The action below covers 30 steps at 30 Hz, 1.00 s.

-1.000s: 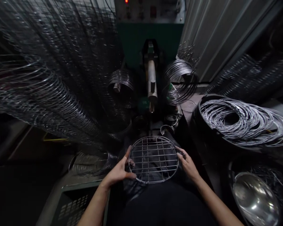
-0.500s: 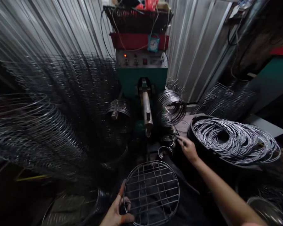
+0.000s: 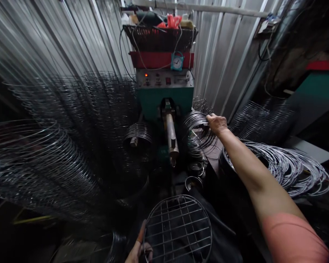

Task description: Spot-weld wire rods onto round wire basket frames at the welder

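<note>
right hand at the rings: our right hand point(image 3: 217, 123) reaches forward to a bundle of thin grey metal wire rings point(image 3: 196, 120), its fingers bent in at the upper right edge. we cannot tell whether they pinch a ring.
handling the rings well: they sit close together, so we would do best to part the nearest with the fingertips and draw it out gently, lest its neighbours tangle.
room beside the machine: a pale metal cylindrical arm point(image 3: 170, 131) juts from the green metal machine point(image 3: 153, 98), just left of the bundle; we judge a pull toward the right safer.
left hand at the grille: our left hand point(image 3: 139, 248), partly cut off below, grips the left rim of a round silver wire grille point(image 3: 178, 229), fingers curled about the wire.
where the grille lies: low before us, over dark cloth point(image 3: 222, 235), well apart from our right fingers; its near edge runs out of view.
steadiness: a firm, level hold seems wise.
</note>
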Tool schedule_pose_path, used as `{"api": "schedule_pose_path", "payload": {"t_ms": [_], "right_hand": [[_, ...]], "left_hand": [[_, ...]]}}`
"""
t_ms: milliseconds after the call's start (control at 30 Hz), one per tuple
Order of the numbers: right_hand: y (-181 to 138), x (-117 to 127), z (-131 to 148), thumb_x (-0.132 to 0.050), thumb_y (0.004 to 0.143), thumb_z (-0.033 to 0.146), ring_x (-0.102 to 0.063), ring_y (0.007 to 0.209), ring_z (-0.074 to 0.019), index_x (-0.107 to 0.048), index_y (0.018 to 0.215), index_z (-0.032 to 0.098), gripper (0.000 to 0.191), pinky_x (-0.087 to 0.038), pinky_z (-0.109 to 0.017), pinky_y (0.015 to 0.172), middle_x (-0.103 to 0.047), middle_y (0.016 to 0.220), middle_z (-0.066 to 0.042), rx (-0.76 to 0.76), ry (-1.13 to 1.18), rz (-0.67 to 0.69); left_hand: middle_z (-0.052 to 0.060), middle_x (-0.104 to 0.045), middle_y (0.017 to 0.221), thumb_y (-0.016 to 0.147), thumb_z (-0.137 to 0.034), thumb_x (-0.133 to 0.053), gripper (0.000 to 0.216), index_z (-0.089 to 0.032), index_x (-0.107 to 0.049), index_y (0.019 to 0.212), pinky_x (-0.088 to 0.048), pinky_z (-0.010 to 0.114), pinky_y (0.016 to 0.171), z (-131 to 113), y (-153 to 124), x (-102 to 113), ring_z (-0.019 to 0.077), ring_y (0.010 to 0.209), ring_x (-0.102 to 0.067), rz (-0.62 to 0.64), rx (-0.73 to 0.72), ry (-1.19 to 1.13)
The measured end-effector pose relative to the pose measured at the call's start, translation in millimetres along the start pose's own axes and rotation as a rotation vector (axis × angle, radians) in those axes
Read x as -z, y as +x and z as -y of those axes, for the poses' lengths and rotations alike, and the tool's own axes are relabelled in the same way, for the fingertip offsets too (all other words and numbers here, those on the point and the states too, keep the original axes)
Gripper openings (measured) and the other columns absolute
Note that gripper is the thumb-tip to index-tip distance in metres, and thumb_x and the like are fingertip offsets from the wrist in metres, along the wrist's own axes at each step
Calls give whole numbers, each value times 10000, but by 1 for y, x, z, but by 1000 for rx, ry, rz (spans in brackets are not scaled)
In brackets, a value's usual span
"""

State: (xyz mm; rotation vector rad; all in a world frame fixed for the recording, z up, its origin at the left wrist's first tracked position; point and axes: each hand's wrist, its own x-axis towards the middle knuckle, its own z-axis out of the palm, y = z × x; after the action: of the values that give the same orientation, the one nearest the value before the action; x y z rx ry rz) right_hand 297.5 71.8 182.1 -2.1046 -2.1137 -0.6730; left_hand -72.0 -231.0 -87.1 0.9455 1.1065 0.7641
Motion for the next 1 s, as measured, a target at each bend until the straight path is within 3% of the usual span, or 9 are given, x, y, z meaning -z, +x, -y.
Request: {"api": "schedule_pose_path", "payload": {"t_ms": [167, 333, 433, 533, 600, 667, 733, 833, 1000], "right_hand": [[1, 10, -5, -321, 901, 126, -633, 857, -242, -595, 1063, 168, 321, -389, -297, 652, -630, 974, -138, 18, -10, 3], [-12, 30, -9, -297, 920, 170, -622, 847, -254, -525, 1153, 132, 328, -389, -311, 651, -580, 1084, -156, 10, 18, -134], [-50, 46, -18, -295, 924, 191, -607, 868, -263, -508, 1170, 115, 334, -407, -333, 674, -579, 1076, -151, 143, 52, -89], [-110, 60, -32, -296, 918, 249, -591, 906, -275, -518, 1156, 107, 355, -432, -368, 694, -582, 1068, -161, 233, 161, -69], [-152, 67, -39, -315, 909, 348, -584, 916, -276, -538, 1140, 169, 367, -448, -397, 721, -589, 1072, -144, 215, 340, -153], [-190, 69, -39, -373, 886, 438, -591, 828, -256, -572, 1074, 265, 324, -462, -394, 689, -619, 972, -100, 79, 573, -199], [-222, 59, -23, -452, 851, 462, -563, 635, -220, -596, 985, 292, 260, -450, -357, 549, -609, 772, -65, -141, 830, -120], [-264, 17, 22, -503, 802, 451, -465, 446, -158, -601, 949, 222, 289, -388, -287, 415, -511, 561, 1, -419, 1213, 192], [-323, -71, 78, -550, 727, 508, -607, 682, -213, -618, 809, 173, 352, -498, -316, 617, -646, 691, -48, -457, 1430, 355]], "left_hand": [[-54, -492, 694, 486, -200, -816, 1242, -360, -28, 1432, -406, 284, 692, 6, 1, -6, 162, 716, -484, -48, 4, -53], [-56, -507, 717, 499, -250, -819, 1245, -325, -6, 1439, -387, 268, 691, 0, -3, -8, 145, 712, -473, -49, -42, -26], [-57, -514, 724, 538, -229, -804, 1223, -304, 18, 1441, -384, 264, 705, -14, -7, -12, 137, 722, -472, -40, -16, -39], [-56, -530, 735, 537, -208, -808, 1227, -275, 17, 1443, -381, 261, 716, -28, -10, -17, 133, 733, -476, -36, 15, -39], [-57, -542, 750, 527, -191, -812, 1219, -275, -16, 1445, -381, 262, 739, -33, -11, -19, 126, 736, -481, -40, 6, -36], [-60, -549, 758, 524, -177, -815, 1217, -276, -27, 1446, -383, 270, 771, -35, -12, -20, 123, 740, -491, -29, -8, -32], [-48, -569, 790, 542, -188, -815, 1187, -276, -52, 1447, -385, 283, 814, -35, -14, -19, 130, 779, -514, 0, -28, -34], [19, -612, 914, 635, -326, -781, 1001, -251, -189, 1439, -381, 301, 876, -32, -17, -14, 163, 897, -546, 2, -78, -140], [100, -628, 966, 766, -577, -583, 702, -172, -451, 1324, -430, 313, 825, -24, -13, -3, 181, 855, -584, -133, -57, -398]]}}
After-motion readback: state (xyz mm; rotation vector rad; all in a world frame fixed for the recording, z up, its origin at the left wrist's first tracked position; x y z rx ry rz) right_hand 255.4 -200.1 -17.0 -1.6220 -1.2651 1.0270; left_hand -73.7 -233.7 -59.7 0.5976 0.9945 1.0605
